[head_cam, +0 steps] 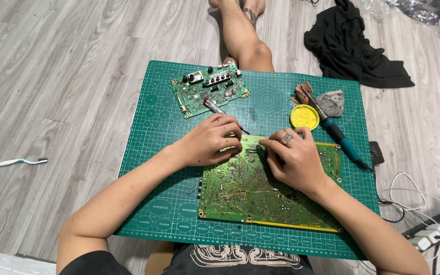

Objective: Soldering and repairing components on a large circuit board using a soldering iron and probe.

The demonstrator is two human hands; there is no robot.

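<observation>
A large green circuit board (250, 196) lies solder side up on a green cutting mat (164, 137). My left hand (211, 141) rests on the board's top left corner and grips a slim pen-like tool (219, 110) with a red band, its tip pointing right. My right hand (292, 160), with rings on it, presses its fingertips on the board's upper edge. Whether it holds anything small I cannot tell.
A smaller green circuit board (210, 90) sits at the mat's far left. A yellow round tin (304, 116), a blue-handled soldering iron (338, 135) and a grey rag (331, 102) lie at the right. A black cloth (352, 46), white cables (423, 209) and a toothbrush (20, 162) lie on the wooden floor.
</observation>
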